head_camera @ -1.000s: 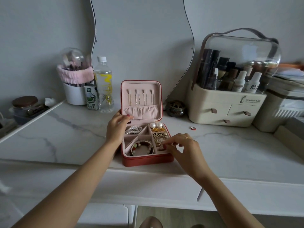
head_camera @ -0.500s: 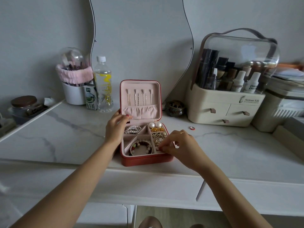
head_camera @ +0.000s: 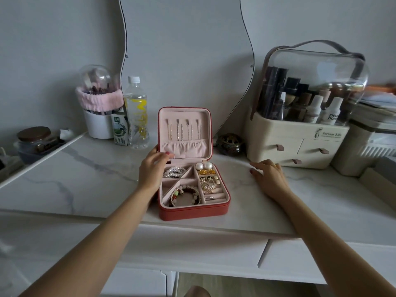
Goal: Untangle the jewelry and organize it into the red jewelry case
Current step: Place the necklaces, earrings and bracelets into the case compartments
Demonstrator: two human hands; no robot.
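The red jewelry case stands open near the front edge of the marble vanity top, its lid upright. Thin chain necklaces hang inside the pink lid. The compartments hold a pearl bracelet, a beaded bracelet, two big pearl earrings, gold earrings and rings. My left hand grips the case's left side, one finger against the lid's base. My right hand lies on the vanity top to the right of the case, fingers stretched out, and hides whatever is beneath them.
A cream cosmetics organizer with a clear dome stands at the back right, a small dark jar beside it. Back left are a water bottle, a milk carton and a white brush cup. A wavy mirror leans on the wall.
My right hand has left the case's ring compartment and moved right onto the vanity top, where a small red ring lay earlier. My left hand has stayed on the case.
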